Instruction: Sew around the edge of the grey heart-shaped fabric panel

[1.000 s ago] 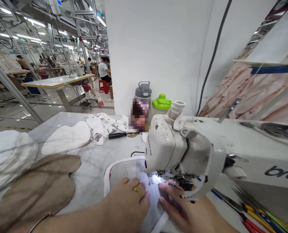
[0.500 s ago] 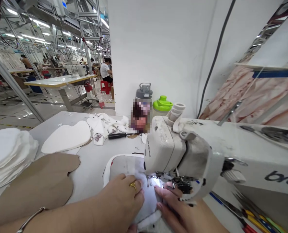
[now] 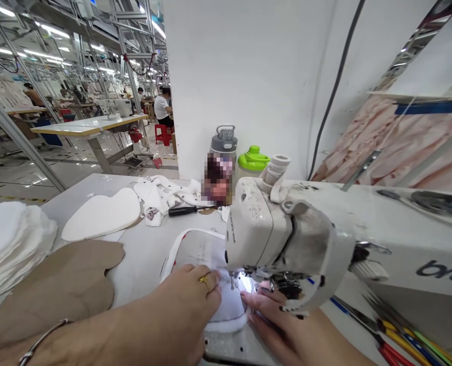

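A light grey fabric piece [image 3: 201, 248] with a white bound edge and a small red mark lies flat under the needle area of a white sewing machine [image 3: 258, 223]. My left hand [image 3: 195, 292], wearing a gold ring, presses the fabric left of the presser foot, fingers bent and close together. To the right of the needle, my right hand [image 3: 273, 315] has its thumb and fingers closed at the fabric's edge, partly hidden behind the machine head. White binding [image 3: 336, 254] hangs in a loop down the machine's front. A lamp lights the needle area.
At left are stacked white pads [image 3: 12, 244], a heart-shaped white pad [image 3: 103, 213] and a brown template [image 3: 58, 284]. Fabric scraps [image 3: 157, 198], a black-handled screwdriver [image 3: 183, 210], a grey-lidded bottle [image 3: 224, 142] and a green-lidded cup [image 3: 253, 160] stand behind. Scissors [image 3: 370, 325] lie right.
The fabric has turned and shifted, with its near bound edge swung up and away from me, baring the machine's bed. Both hands keep to it. The view has shifted slightly.
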`<control>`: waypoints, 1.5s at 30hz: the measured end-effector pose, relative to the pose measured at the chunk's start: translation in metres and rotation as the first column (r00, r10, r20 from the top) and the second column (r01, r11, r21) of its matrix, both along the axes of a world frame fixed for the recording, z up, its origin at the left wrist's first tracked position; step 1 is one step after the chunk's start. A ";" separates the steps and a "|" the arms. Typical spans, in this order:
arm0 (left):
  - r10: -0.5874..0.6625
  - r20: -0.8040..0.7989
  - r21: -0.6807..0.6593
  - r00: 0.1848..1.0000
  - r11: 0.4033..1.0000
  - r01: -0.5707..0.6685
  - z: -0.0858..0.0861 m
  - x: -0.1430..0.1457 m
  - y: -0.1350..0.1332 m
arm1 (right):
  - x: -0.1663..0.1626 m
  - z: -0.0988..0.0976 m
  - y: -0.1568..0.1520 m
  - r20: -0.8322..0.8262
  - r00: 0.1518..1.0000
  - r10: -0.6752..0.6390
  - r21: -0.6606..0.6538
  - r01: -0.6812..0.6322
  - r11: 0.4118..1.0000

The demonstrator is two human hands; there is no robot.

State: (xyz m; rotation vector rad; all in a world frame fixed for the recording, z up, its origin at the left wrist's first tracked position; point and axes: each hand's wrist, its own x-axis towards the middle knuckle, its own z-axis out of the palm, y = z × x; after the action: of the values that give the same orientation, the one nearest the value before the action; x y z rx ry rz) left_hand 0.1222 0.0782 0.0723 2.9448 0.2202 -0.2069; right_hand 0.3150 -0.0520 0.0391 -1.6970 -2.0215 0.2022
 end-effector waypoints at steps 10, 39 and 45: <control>-0.063 0.097 0.038 0.993 0.997 0.059 -0.012 -0.006 0.010 | 0.005 0.001 -0.003 0.078 0.996 0.034 -0.014 -0.033 0.999; -0.006 0.095 0.044 0.995 0.999 0.002 -0.025 0.004 0.037 | -0.003 -0.005 0.001 0.130 0.991 -0.031 0.095 0.019 0.995; 0.020 0.093 0.068 0.995 0.997 -0.027 -0.025 0.004 0.037 | 0.000 -0.011 -0.001 0.190 0.981 -0.033 0.034 0.027 0.999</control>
State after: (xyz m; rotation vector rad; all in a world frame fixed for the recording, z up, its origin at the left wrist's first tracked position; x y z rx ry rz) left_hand 0.1264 0.1148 0.0478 3.0091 0.2537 -0.0606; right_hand 0.3154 -0.0531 0.0278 -1.7853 -2.1210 -0.0026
